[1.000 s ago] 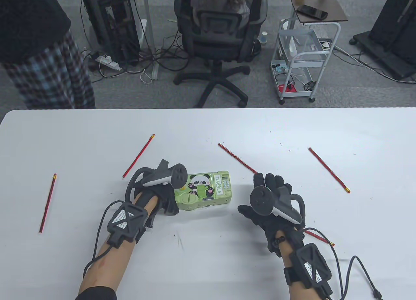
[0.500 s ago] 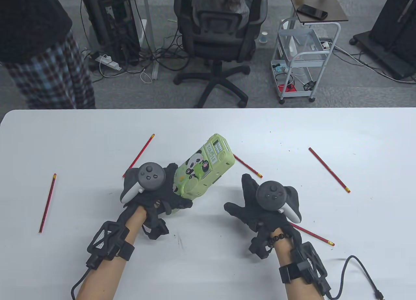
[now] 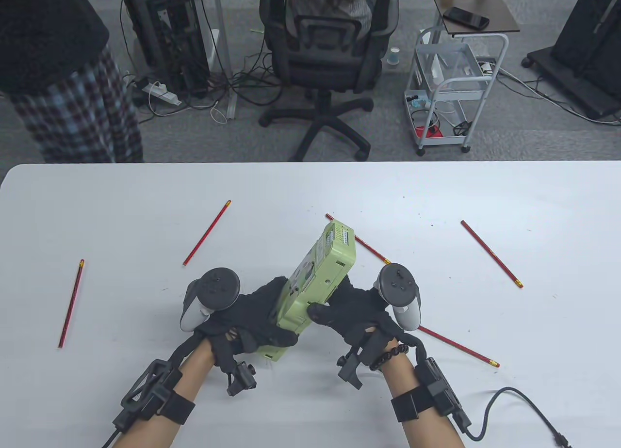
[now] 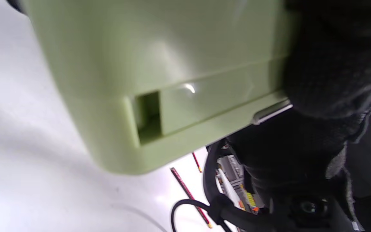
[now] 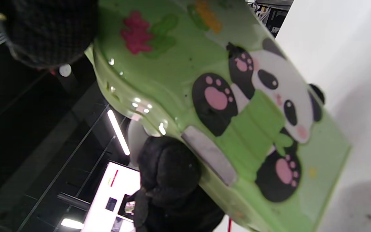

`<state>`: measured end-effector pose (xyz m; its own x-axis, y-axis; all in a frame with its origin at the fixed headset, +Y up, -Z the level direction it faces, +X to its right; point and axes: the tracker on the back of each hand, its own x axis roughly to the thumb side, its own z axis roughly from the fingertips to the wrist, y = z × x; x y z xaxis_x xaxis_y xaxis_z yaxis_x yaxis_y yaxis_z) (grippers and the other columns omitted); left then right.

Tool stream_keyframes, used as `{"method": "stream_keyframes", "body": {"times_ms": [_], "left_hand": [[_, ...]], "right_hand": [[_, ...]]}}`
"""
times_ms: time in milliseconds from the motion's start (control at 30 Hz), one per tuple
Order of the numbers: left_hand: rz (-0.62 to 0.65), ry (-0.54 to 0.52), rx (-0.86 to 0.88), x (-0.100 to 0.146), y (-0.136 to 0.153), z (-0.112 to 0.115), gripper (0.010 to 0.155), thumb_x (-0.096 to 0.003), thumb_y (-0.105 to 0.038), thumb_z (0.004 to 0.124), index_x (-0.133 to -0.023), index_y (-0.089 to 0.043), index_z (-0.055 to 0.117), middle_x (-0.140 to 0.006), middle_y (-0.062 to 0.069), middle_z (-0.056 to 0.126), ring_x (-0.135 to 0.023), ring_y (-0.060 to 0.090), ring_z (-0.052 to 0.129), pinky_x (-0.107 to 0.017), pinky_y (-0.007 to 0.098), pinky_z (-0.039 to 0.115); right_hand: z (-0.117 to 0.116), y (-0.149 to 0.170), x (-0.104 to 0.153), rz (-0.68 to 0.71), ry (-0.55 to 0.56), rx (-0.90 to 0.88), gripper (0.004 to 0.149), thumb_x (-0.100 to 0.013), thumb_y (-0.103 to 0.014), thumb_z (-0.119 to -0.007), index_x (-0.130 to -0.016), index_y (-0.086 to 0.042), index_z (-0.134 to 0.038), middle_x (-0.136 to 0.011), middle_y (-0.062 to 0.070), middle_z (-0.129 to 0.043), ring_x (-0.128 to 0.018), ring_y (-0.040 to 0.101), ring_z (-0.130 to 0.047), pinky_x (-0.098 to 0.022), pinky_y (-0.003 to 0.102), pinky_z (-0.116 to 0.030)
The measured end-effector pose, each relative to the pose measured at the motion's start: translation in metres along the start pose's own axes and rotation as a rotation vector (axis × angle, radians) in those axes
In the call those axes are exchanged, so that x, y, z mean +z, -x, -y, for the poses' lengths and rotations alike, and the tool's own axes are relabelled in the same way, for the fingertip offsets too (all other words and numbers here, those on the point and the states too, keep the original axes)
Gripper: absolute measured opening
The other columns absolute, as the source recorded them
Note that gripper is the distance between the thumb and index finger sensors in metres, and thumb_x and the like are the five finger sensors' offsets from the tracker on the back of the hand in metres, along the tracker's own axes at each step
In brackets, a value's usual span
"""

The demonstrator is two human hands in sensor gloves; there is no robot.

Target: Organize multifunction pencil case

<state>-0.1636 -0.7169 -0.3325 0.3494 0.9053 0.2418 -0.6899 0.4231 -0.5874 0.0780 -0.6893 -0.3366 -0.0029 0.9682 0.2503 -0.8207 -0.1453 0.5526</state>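
Both gloved hands close on the light green plastic pencil case (image 3: 315, 283): the left hand (image 3: 252, 322) curls round its near end, the right hand (image 3: 354, 312) clamps its right side, thumb across the upper face.

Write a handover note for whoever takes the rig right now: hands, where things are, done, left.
Left hand: grips the near end of the green pencil case.
Right hand: grips the case's right side.
The case is off the table, tilted on edge, panda lid facing right; whether it is open cannot be told.
Five red pencils lie loose on the table: far left, left of centre, behind the case, right, near the right wrist.
Done: case picked up.
Left: all pencils still to go in.
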Motion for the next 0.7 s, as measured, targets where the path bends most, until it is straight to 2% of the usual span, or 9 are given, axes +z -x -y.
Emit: {"method": "stream_keyframes", "body": {"times_ms": [67, 133, 267, 333, 400, 433, 500, 600, 700], "left_hand": [[-0.013, 0.004, -0.026, -0.003, -0.002, 0.003, 0.125, -0.0300, -0.060, 0.101, -0.110, 0.003, 0.029, -0.113, 0.032, 0.047, -0.100, 0.059, 0.064, -0.064, 0.080, 0.054], [-0.010, -0.008, -0.050, -0.006, -0.001, 0.005, 0.124, -0.0306, -0.061, 0.099, -0.110, 0.003, 0.028, -0.113, 0.033, 0.046, -0.101, 0.058, 0.063, -0.065, 0.078, 0.055], [-0.026, 0.038, -0.076, -0.007, -0.007, 0.006, 0.122, -0.0351, -0.059, 0.094, -0.109, 0.001, 0.018, -0.115, 0.035, 0.028, -0.105, 0.063, 0.042, -0.069, 0.076, 0.045], [-0.065, 0.050, -0.234, 0.001, -0.013, -0.003, 0.122, -0.0361, -0.064, 0.086, -0.107, -0.001, 0.008, -0.113, 0.035, 0.011, -0.104, 0.065, 0.027, -0.070, 0.076, 0.038], [-0.117, 0.052, -0.402, 0.015, -0.017, -0.019, 0.125, -0.0326, -0.069, 0.081, -0.107, -0.001, 0.007, -0.112, 0.035, 0.007, -0.104, 0.065, 0.023, -0.070, 0.076, 0.036], [-0.154, 0.038, -0.468, 0.025, -0.017, -0.030, 0.123, -0.0341, -0.068, 0.080, -0.107, -0.002, 0.007, -0.112, 0.035, 0.007, -0.104, 0.065, 0.022, -0.070, 0.076, 0.036], [-0.230, -0.073, -0.557, 0.048, -0.015, -0.053, 0.118, -0.0352, -0.068, 0.077, -0.109, -0.003, 0.012, -0.114, 0.034, 0.010, -0.105, 0.064, 0.023, -0.070, 0.076, 0.036], [-0.315, -0.309, -0.669, 0.085, 0.000, -0.085, 0.111, -0.0379, -0.065, 0.076, -0.110, -0.003, 0.019, -0.115, 0.034, 0.016, -0.104, 0.064, 0.027, -0.070, 0.075, 0.038], [-0.356, -0.470, -0.818, 0.106, 0.021, -0.094, 0.108, -0.0402, -0.064, 0.074, -0.109, -0.003, 0.018, -0.114, 0.033, 0.014, -0.103, 0.063, 0.026, -0.070, 0.074, 0.038]], "right_hand": [[0.000, 0.000, -0.002, -0.002, 0.027, -0.040, 0.129, -0.046, -0.061, -0.078, -0.100, 0.022, 0.005, -0.103, 0.053, -0.021, -0.094, 0.076, -0.039, -0.067, 0.079, -0.043], [0.002, -0.001, -0.003, 0.019, 0.102, -0.038, 0.127, -0.047, -0.059, -0.082, -0.103, 0.023, -0.003, -0.103, 0.051, -0.029, -0.093, 0.075, -0.048, -0.067, 0.077, -0.050], [0.005, -0.010, -0.005, 0.029, 0.153, 0.027, 0.125, -0.046, -0.060, -0.084, -0.106, 0.023, -0.012, -0.104, 0.051, -0.036, -0.092, 0.073, -0.055, -0.066, 0.076, -0.055], [0.009, -0.020, -0.007, 0.038, 0.169, 0.067, 0.125, -0.046, -0.061, -0.085, -0.106, 0.023, -0.013, -0.104, 0.051, -0.037, -0.092, 0.073, -0.056, -0.066, 0.075, -0.056], [0.014, -0.031, -0.008, 0.043, 0.178, 0.084, 0.125, -0.046, -0.060, -0.085, -0.106, 0.023, -0.014, -0.104, 0.051, -0.037, -0.092, 0.073, -0.056, -0.065, 0.076, -0.055], [0.017, -0.037, -0.008, 0.043, 0.181, 0.113, 0.125, -0.047, -0.061, -0.085, -0.106, 0.023, -0.014, -0.104, 0.051, -0.038, -0.092, 0.074, -0.056, -0.065, 0.076, -0.055], [0.021, -0.051, -0.011, 0.032, 0.186, 0.207, 0.125, -0.047, -0.061, -0.085, -0.107, 0.022, -0.014, -0.104, 0.051, -0.037, -0.092, 0.074, -0.056, -0.066, 0.077, -0.055], [0.021, -0.064, -0.023, -0.015, 0.174, 0.430, 0.124, -0.046, -0.060, -0.086, -0.109, 0.020, -0.016, -0.105, 0.050, -0.038, -0.092, 0.074, -0.056, -0.066, 0.077, -0.054], [0.010, -0.062, -0.039, -0.079, 0.098, 0.639, 0.123, -0.045, -0.060, -0.088, -0.111, 0.016, -0.019, -0.106, 0.049, -0.040, -0.093, 0.073, -0.056, -0.067, 0.078, -0.053]]}}
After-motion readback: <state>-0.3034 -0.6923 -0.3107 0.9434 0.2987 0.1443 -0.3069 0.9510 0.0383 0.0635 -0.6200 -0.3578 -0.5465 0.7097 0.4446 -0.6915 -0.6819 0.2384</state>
